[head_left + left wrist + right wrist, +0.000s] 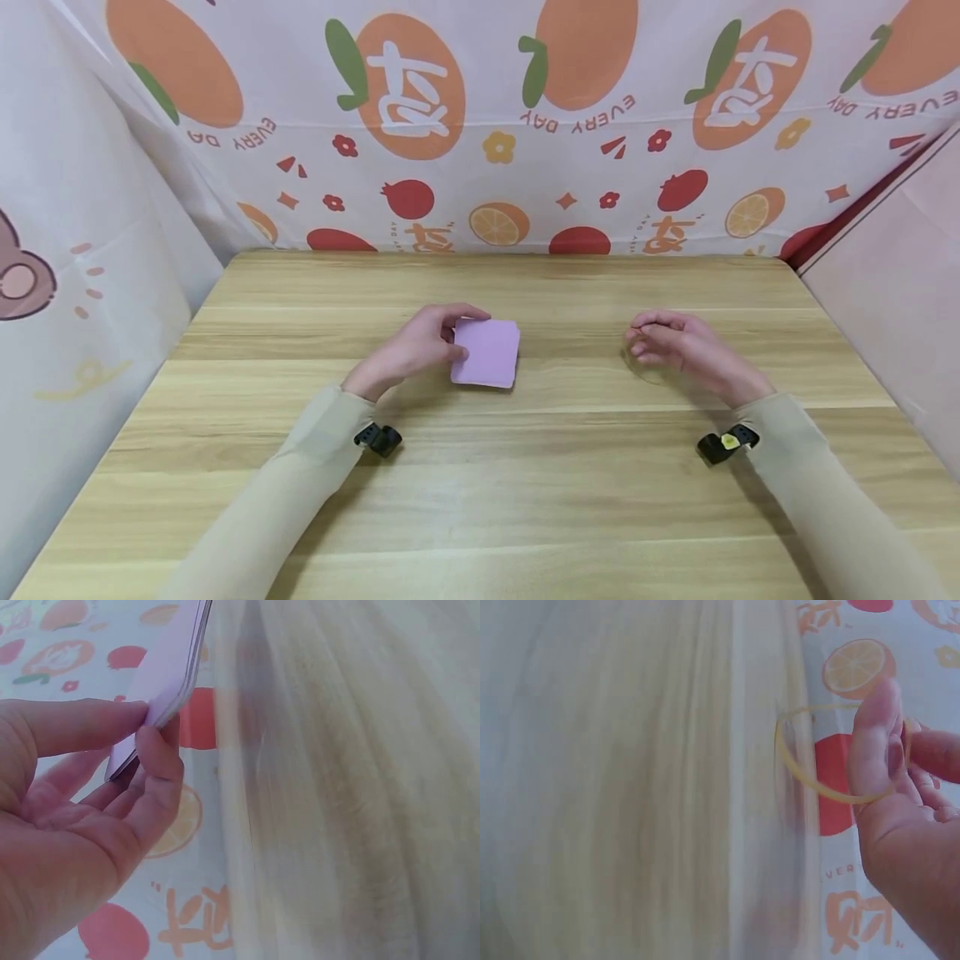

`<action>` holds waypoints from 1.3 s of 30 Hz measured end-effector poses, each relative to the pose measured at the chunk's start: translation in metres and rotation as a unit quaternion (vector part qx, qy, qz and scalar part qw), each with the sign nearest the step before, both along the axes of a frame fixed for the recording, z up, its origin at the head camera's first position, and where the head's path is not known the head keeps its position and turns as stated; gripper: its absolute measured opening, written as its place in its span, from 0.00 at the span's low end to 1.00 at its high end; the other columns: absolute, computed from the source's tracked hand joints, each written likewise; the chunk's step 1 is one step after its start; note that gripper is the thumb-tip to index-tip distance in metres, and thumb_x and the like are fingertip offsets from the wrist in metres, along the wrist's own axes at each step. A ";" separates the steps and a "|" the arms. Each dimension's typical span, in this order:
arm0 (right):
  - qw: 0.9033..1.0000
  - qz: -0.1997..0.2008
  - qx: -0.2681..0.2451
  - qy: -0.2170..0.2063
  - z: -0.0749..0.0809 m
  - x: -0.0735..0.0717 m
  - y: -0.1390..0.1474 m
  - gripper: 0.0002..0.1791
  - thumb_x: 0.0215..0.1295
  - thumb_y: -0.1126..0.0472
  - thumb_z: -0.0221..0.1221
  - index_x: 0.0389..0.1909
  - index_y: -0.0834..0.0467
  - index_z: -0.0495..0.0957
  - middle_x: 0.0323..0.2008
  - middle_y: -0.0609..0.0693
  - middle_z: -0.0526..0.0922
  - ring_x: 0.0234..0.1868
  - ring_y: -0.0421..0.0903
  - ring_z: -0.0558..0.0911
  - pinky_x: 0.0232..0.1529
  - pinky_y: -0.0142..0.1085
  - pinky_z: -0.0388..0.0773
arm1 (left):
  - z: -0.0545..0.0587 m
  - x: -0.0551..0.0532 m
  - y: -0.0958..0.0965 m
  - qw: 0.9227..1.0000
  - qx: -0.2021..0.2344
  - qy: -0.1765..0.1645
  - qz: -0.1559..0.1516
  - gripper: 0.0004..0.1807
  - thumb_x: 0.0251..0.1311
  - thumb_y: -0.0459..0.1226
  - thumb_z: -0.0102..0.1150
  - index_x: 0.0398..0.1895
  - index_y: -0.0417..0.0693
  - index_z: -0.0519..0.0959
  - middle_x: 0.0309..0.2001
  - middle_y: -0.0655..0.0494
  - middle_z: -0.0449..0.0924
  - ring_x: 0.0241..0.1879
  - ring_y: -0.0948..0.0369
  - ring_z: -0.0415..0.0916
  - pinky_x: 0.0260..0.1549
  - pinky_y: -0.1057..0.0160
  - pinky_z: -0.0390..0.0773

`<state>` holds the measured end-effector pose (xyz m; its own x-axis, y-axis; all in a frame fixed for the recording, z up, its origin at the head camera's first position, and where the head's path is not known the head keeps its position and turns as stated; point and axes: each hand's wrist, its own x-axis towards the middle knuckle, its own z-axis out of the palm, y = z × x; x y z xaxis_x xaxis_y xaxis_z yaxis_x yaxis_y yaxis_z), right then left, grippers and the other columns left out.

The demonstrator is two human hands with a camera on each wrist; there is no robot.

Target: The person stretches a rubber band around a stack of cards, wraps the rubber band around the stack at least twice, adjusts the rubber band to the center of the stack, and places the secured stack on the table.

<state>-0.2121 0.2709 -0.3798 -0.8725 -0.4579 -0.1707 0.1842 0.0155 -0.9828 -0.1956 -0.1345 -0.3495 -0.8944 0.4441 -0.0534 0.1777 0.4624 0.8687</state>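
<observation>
My left hand (420, 343) grips a thin stack of lilac square cards (487, 353) by its left edge, a little left of the table's middle. In the left wrist view, the thumb presses one face of the cards (166, 667), with fingers behind them and several layers showing along the edge. Over the table's right part, my right hand (693, 354) holds a yellow rubber band. That rubber band (804, 776) hangs as a loose loop from the fingers in the right wrist view. It is barely visible in the head view. The two hands are well apart.
The light wood table (480, 500) ends at the back against a white curtain (465, 175) printed with fruit. Pale fabric (97, 208) hangs along the left side, and a pale panel (900, 275) borders the right. A black wrist camera (378, 437) sits at each cuff.
</observation>
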 end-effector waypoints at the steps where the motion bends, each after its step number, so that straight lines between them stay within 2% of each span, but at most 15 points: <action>1: 1.000 0.001 -0.019 -0.010 -0.001 0.000 -0.001 0.18 0.75 0.67 0.50 0.58 0.76 0.63 0.51 0.63 0.79 0.43 0.46 0.83 0.48 0.40 0.81 | 0.000 0.000 0.000 1.000 0.010 -0.009 0.005 0.30 0.52 0.18 0.57 0.61 0.42 0.76 0.54 0.46 0.75 0.41 0.51 0.71 0.37 0.60 0.77; 5: 0.998 -0.008 -0.060 -0.034 -0.003 0.000 -0.004 0.15 0.73 0.72 0.50 0.57 0.72 0.67 0.55 0.62 0.78 0.45 0.48 0.84 0.46 0.38 0.82 | -0.002 -0.001 -0.001 0.998 0.031 -0.039 0.028 0.30 0.52 0.18 0.58 0.61 0.43 0.76 0.51 0.45 0.76 0.40 0.51 0.72 0.36 0.58 0.79; 8: 0.997 -0.027 -0.062 -0.042 -0.004 0.000 -0.008 0.10 0.71 0.72 0.53 0.51 0.63 0.74 0.55 0.59 0.79 0.42 0.45 0.85 0.37 0.31 0.82 | -0.002 -0.002 -0.001 0.998 0.035 -0.045 0.036 0.30 0.52 0.18 0.57 0.61 0.42 0.76 0.51 0.43 0.75 0.40 0.52 0.72 0.36 0.58 0.80; 12: 0.997 -0.052 -0.049 -0.035 -0.005 0.001 -0.016 0.08 0.70 0.71 0.56 0.44 0.58 0.77 0.51 0.54 0.82 0.32 0.39 0.83 0.19 0.23 0.71 | 0.001 -0.002 0.001 0.997 0.036 -0.051 0.040 0.30 0.53 0.19 0.58 0.61 0.42 0.75 0.51 0.43 0.75 0.40 0.52 0.72 0.36 0.59 0.80; 14: 0.997 -0.062 -0.043 -0.025 -0.004 0.002 -0.019 0.07 0.69 0.70 0.57 0.43 0.57 0.78 0.50 0.53 0.83 0.27 0.37 0.81 0.15 0.23 0.65 | 0.003 -0.001 0.003 0.997 0.036 -0.052 0.040 0.29 0.53 0.19 0.58 0.61 0.41 0.75 0.50 0.42 0.75 0.40 0.52 0.72 0.36 0.59 0.79; 17: 0.997 -0.069 -0.039 -0.016 -0.004 0.002 -0.024 0.04 0.68 0.67 0.60 0.42 0.57 0.78 0.48 0.52 0.84 0.25 0.36 0.81 0.12 0.23 0.64 | 0.003 -0.001 0.004 0.997 0.039 -0.054 0.041 0.29 0.53 0.19 0.57 0.61 0.41 0.75 0.51 0.42 0.74 0.40 0.52 0.71 0.35 0.61 0.78; 20: 0.997 -0.061 -0.032 -0.015 -0.003 0.004 -0.028 0.04 0.69 0.62 0.61 0.42 0.57 0.80 0.50 0.54 0.84 0.30 0.39 0.84 0.13 0.24 0.64 | 0.003 -0.001 0.003 0.996 0.044 -0.056 0.048 0.29 0.53 0.19 0.57 0.61 0.41 0.75 0.52 0.43 0.74 0.38 0.53 0.70 0.33 0.62 0.78; 23: 0.999 -0.044 -0.020 -0.007 -0.002 0.005 -0.032 0.09 0.71 0.58 0.59 0.45 0.59 0.81 0.54 0.56 0.82 0.35 0.42 0.85 0.15 0.25 0.66 | 0.002 -0.002 0.004 0.995 0.057 -0.065 0.058 0.30 0.53 0.19 0.58 0.61 0.43 0.76 0.53 0.45 0.74 0.38 0.53 0.70 0.32 0.63 0.78; 28: 0.999 -0.040 0.012 0.012 0.002 0.006 -0.041 0.18 0.71 0.53 0.59 0.53 0.61 0.80 0.56 0.57 0.81 0.39 0.46 0.86 0.21 0.30 0.76 | 0.002 -0.007 0.005 0.990 0.087 -0.087 0.070 0.30 0.54 0.20 0.57 0.63 0.44 0.76 0.55 0.45 0.74 0.39 0.53 0.71 0.33 0.64 0.79; 33: 0.998 -0.050 0.024 0.019 0.005 0.006 -0.052 0.22 0.69 0.53 0.61 0.59 0.59 0.78 0.59 0.61 0.77 0.41 0.49 0.86 0.31 0.38 0.84 | 0.004 -0.010 0.008 0.987 0.099 -0.100 0.077 0.31 0.55 0.21 0.55 0.63 0.46 0.75 0.55 0.45 0.74 0.44 0.53 0.71 0.37 0.59 0.80; 39: 0.998 -0.054 0.021 0.034 0.007 0.010 -0.062 0.28 0.68 0.55 0.62 0.65 0.62 0.71 0.63 0.63 0.73 0.46 0.54 0.84 0.40 0.44 0.84 | 0.006 -0.013 0.012 0.987 0.106 -0.098 0.075 0.31 0.55 0.22 0.55 0.63 0.48 0.76 0.57 0.49 0.74 0.47 0.52 0.70 0.41 0.54 0.79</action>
